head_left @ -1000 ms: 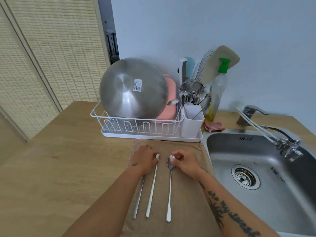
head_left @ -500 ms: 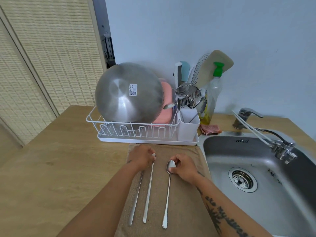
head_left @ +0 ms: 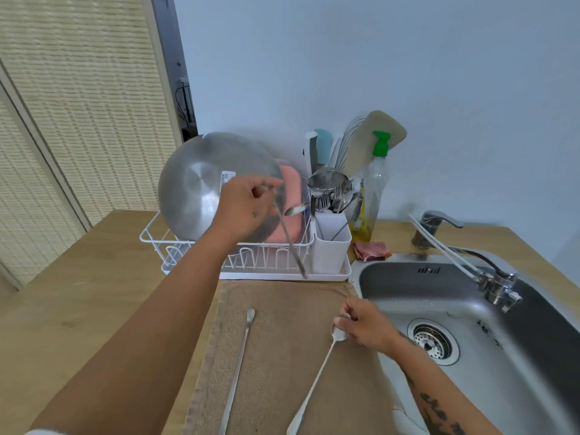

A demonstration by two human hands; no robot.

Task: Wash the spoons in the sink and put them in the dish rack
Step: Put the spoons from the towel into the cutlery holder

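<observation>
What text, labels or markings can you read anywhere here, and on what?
None reads clearly.
Sticker on the steel bowl: barcode and print, too blurred.
Embossed mark on the sink back wall: illegible.
Tattoo script on the right forearm: illegible.
Yellow label on the soap bottle: too small.

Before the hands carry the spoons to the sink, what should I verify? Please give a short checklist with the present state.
1. Left hand grips lifted spoon: ok.
2. Right hand grips second spoon at the bowl: ok.
3. Third spoon picked up: not ok, it lies on the towel.
4. Sink basin free: ok.
5. Water running from faucet: not ok, none visible.
</observation>
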